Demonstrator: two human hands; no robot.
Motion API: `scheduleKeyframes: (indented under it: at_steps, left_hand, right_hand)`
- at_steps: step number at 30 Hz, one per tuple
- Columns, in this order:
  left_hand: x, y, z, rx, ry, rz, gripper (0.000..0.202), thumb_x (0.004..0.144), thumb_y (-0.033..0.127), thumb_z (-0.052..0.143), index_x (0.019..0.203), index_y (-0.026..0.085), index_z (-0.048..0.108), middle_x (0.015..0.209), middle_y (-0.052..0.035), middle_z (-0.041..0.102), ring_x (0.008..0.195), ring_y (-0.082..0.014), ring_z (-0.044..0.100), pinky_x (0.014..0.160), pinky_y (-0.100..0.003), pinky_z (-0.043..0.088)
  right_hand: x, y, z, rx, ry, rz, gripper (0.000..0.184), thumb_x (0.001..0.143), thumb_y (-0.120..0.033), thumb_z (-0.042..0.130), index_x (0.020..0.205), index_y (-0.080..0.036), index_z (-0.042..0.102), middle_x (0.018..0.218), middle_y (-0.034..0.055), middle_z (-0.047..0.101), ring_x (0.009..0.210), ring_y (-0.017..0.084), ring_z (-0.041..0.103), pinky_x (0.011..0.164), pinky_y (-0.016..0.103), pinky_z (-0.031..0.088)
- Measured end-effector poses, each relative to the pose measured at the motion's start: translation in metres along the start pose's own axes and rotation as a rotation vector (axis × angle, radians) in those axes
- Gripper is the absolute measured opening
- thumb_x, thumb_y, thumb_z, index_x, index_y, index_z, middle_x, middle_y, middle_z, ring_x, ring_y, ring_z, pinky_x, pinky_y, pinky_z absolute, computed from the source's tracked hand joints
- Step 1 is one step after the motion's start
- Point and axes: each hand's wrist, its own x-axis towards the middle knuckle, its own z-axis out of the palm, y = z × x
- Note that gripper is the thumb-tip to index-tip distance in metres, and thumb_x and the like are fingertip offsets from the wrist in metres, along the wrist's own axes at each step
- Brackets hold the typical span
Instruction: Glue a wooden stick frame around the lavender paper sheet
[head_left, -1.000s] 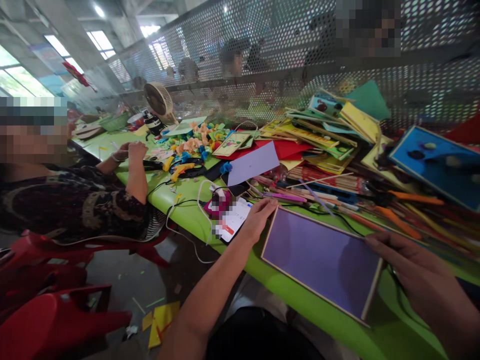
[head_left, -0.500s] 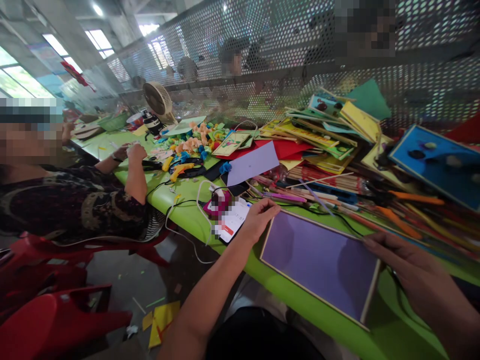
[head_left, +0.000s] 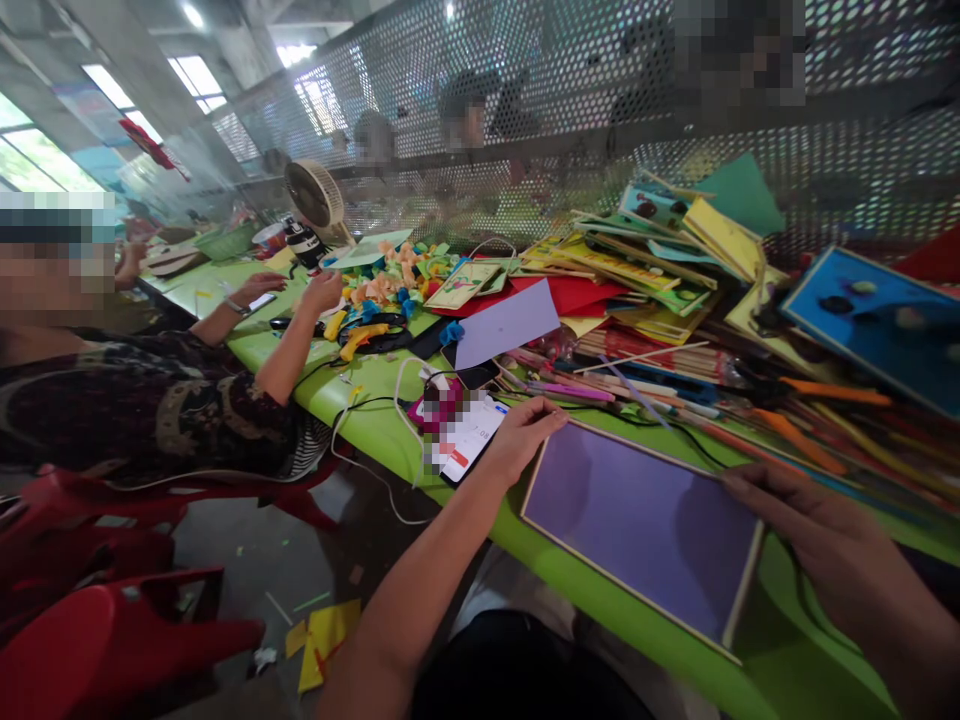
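Your left hand (head_left: 525,440) and right hand (head_left: 795,515) still grip the panel (head_left: 641,525) by its far corners, along the surface (head_left: 585,587)'s front edge. It barely shifts; a co-worker's hand (head_left: 323,292) now nears the flowers (head_left: 397,280), your hold unaffected.

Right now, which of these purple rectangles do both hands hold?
The pale-edged purple rectangular panel, held at its far corners by left hand and right hand. The lilac rectangular sheet, without pale edges, lies beyond the left hand.
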Motion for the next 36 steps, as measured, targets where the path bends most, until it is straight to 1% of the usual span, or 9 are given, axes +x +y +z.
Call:
scheduleKeyframes:
  at_steps: [5, 9, 16, 19, 23, 26, 30, 32, 36]
  left_hand:
    - [0.0, 0.0, 0.0, 0.001, 0.007, -0.015, 0.042, 0.065, 0.051, 0.084, 0.076, 0.017, 0.063, 0.063, 0.0048, 0.054, 0.059, -0.0094, 0.045, 0.058, -0.024, 0.032]
    - [-0.001, 0.003, 0.002, 0.028, 0.011, 0.003, 0.043, 0.066, 0.053, 0.084, 0.075, 0.016, 0.063, 0.063, 0.0052, 0.052, 0.061, -0.0088, 0.044, 0.059, -0.024, 0.031]
    - [0.001, 0.0, 0.001, 0.019, 0.012, -0.001, 0.048, 0.061, 0.056, 0.086, 0.073, 0.016, 0.062, 0.061, 0.0052, 0.052, 0.057, -0.009, 0.044, 0.057, -0.024, 0.03]
    - [0.002, -0.001, 0.001, 0.021, 0.004, 0.006, 0.049, 0.061, 0.056, 0.086, 0.073, 0.016, 0.062, 0.061, 0.0049, 0.053, 0.057, -0.0089, 0.043, 0.056, -0.024, 0.03]
    - [0.001, -0.001, 0.001, 0.035, -0.001, 0.014, 0.049, 0.061, 0.056, 0.087, 0.073, 0.017, 0.062, 0.062, 0.0054, 0.051, 0.057, -0.0081, 0.041, 0.057, -0.024, 0.029]
    - [0.001, -0.002, 0.001, 0.024, 0.022, 0.006, 0.05, 0.065, 0.061, 0.084, 0.072, 0.017, 0.062, 0.06, 0.0054, 0.049, 0.058, -0.0083, 0.041, 0.058, -0.025, 0.029]
    - [0.0, -0.002, 0.0, -0.08, 0.087, -0.104, 0.052, 0.068, 0.067, 0.078, 0.077, 0.018, 0.065, 0.065, 0.0023, 0.057, 0.061, -0.0123, 0.051, 0.061, -0.027, 0.036]
    - [-0.001, -0.001, 0.001, -0.1, 0.097, -0.117, 0.047, 0.067, 0.062, 0.08, 0.077, 0.018, 0.065, 0.066, 0.0021, 0.059, 0.062, -0.0126, 0.053, 0.061, -0.027, 0.037]
    - [-0.002, 0.003, 0.001, -0.035, 0.04, -0.076, 0.034, 0.068, 0.047, 0.08, 0.074, 0.018, 0.064, 0.062, 0.0039, 0.055, 0.06, -0.0106, 0.049, 0.059, -0.025, 0.034]
  right_hand:
    - [0.004, 0.007, -0.003, -0.032, -0.033, 0.005, 0.051, 0.056, -0.069, 0.084, 0.076, -0.023, 0.074, 0.074, 0.0028, 0.071, 0.071, 0.021, 0.062, 0.065, 0.028, 0.048]
    - [0.007, 0.011, -0.004, -0.029, -0.031, 0.021, 0.051, 0.055, -0.069, 0.084, 0.076, -0.023, 0.074, 0.072, 0.0026, 0.071, 0.069, 0.021, 0.061, 0.064, 0.029, 0.048]
    - [0.012, 0.021, -0.008, -0.07, -0.072, -0.032, 0.048, 0.063, -0.068, 0.081, 0.08, -0.024, 0.075, 0.075, 0.0022, 0.071, 0.072, 0.021, 0.062, 0.066, 0.028, 0.047]
    - [0.012, 0.022, -0.009, -0.067, -0.075, -0.027, 0.046, 0.064, -0.066, 0.082, 0.081, -0.024, 0.076, 0.076, 0.0017, 0.07, 0.073, 0.02, 0.062, 0.066, 0.027, 0.048]
    - [0.009, 0.017, -0.007, -0.053, -0.044, -0.008, 0.048, 0.06, -0.067, 0.083, 0.077, -0.023, 0.075, 0.072, 0.0016, 0.069, 0.07, 0.019, 0.06, 0.064, 0.026, 0.047]
    - [0.006, 0.011, -0.004, -0.014, -0.009, 0.011, 0.049, 0.055, -0.066, 0.086, 0.074, -0.023, 0.075, 0.069, 0.0019, 0.069, 0.066, 0.018, 0.059, 0.06, 0.026, 0.047]
    - [0.004, 0.005, -0.001, 0.05, 0.027, 0.037, 0.049, 0.05, -0.063, 0.089, 0.071, -0.022, 0.074, 0.068, 0.0017, 0.068, 0.062, 0.018, 0.059, 0.056, 0.026, 0.047]
    - [0.003, 0.003, -0.001, 0.07, 0.034, 0.057, 0.048, 0.049, -0.062, 0.09, 0.072, -0.023, 0.074, 0.068, 0.0013, 0.067, 0.061, 0.018, 0.058, 0.054, 0.026, 0.047]
    - [0.001, 0.0, 0.001, 0.075, 0.015, 0.073, 0.047, 0.049, -0.062, 0.09, 0.071, -0.024, 0.074, 0.066, 0.001, 0.067, 0.06, 0.017, 0.057, 0.052, 0.025, 0.045]
